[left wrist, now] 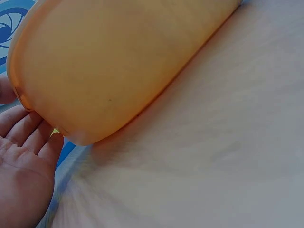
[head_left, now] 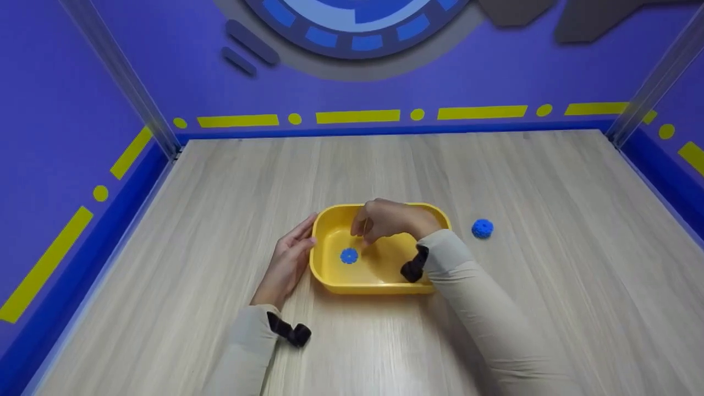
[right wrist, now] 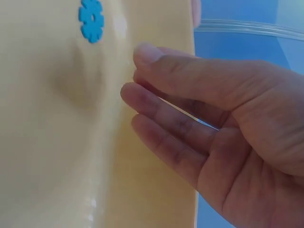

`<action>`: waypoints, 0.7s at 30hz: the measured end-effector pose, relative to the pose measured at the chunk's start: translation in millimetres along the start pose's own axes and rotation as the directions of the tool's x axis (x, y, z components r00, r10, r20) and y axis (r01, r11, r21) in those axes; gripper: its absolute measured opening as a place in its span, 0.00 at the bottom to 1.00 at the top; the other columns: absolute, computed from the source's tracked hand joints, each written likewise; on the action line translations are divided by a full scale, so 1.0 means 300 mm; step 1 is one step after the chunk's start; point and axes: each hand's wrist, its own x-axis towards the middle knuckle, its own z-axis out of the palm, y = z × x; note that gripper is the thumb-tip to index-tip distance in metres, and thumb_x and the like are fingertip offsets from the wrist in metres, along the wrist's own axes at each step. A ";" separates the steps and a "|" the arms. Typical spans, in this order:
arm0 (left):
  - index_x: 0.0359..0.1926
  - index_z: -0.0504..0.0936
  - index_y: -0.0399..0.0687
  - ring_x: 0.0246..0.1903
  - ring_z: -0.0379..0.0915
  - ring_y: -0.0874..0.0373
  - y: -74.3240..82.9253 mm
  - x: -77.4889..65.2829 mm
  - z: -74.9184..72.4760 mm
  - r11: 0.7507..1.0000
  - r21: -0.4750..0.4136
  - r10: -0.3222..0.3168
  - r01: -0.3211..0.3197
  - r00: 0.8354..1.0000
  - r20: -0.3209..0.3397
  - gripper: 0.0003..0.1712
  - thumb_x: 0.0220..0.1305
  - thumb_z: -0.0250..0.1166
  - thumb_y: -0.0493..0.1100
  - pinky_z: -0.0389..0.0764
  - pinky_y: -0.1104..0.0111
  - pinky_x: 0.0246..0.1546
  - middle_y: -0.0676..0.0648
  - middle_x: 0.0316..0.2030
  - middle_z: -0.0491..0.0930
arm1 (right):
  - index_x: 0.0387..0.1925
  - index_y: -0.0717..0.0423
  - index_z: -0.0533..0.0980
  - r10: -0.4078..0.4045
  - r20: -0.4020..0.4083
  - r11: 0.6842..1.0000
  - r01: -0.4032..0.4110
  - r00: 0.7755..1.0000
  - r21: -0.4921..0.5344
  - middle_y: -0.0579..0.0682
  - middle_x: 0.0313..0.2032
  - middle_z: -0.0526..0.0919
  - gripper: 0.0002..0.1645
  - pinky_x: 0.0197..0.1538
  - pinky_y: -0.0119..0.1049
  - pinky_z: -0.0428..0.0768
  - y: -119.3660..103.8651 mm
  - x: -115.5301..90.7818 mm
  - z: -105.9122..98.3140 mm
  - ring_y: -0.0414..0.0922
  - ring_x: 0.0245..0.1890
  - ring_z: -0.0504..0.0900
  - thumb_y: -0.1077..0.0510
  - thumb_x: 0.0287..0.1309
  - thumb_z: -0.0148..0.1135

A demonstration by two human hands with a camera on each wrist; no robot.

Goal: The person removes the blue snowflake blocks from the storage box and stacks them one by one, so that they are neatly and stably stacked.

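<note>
A yellow plastic tub [head_left: 379, 289] stands on the table in the head view. On its floor, left of the middle, lies a flat blue notched disc [head_left: 348, 256] with a small central hole, like a snowflake building piece. My left hand [head_left: 289, 258] rests against the tub's left end, thumb at the rim and fingers along the outer wall. Inside the tub, my right hand [head_left: 388, 221] hovers with loosely bent fingers. In the right wrist view, no object shows between the thumb [right wrist: 149, 53] and fingers, and the disc lies apart from them.
Right of the tub, a small stack of blue notched discs [head_left: 482, 228] sits on the wooden table [head_left: 550, 308]. Blue-purple panels with yellow marks [head_left: 357, 116] border the table at the back and sides.
</note>
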 end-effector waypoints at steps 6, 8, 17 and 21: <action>0.72 0.56 0.37 0.73 0.51 0.50 0.002 -0.003 0.001 1.000 0.000 -0.008 0.008 1.000 -0.006 0.33 0.67 0.50 0.30 0.62 0.63 0.69 0.40 0.73 0.54 | 0.46 0.50 0.83 0.033 0.045 0.998 -0.030 0.998 -0.060 0.44 0.44 0.85 0.17 0.53 0.37 0.81 -0.028 0.037 0.033 0.42 0.41 0.81 0.59 0.53 0.70; 0.72 0.57 0.37 0.73 0.51 0.50 0.000 -0.001 0.000 1.000 0.003 -0.012 0.012 1.000 -0.009 0.32 0.67 0.50 0.31 0.62 0.63 0.69 0.41 0.73 0.54 | 0.46 0.49 0.83 0.035 0.054 0.997 -0.031 0.998 -0.077 0.43 0.43 0.86 0.16 0.54 0.37 0.81 -0.036 0.046 0.043 0.42 0.40 0.80 0.59 0.53 0.69; 0.72 0.57 0.37 0.72 0.51 0.50 -0.004 0.001 -0.003 1.000 -0.001 -0.011 0.011 1.000 0.008 0.33 0.67 0.51 0.31 0.62 0.61 0.70 0.40 0.73 0.54 | 0.43 0.50 0.82 0.057 0.064 0.995 -0.051 0.996 -0.090 0.44 0.37 0.82 0.15 0.50 0.35 0.80 -0.055 0.074 0.078 0.42 0.37 0.76 0.60 0.51 0.71; 0.72 0.57 0.36 0.72 0.52 0.50 -0.002 -0.001 -0.001 1.000 -0.016 -0.004 0.004 1.000 0.008 0.32 0.67 0.51 0.31 0.61 0.62 0.70 0.40 0.73 0.55 | 0.41 0.51 0.81 0.044 0.074 0.995 -0.037 0.996 -0.091 0.44 0.34 0.79 0.14 0.44 0.33 0.79 -0.055 0.083 0.084 0.42 0.35 0.74 0.62 0.50 0.71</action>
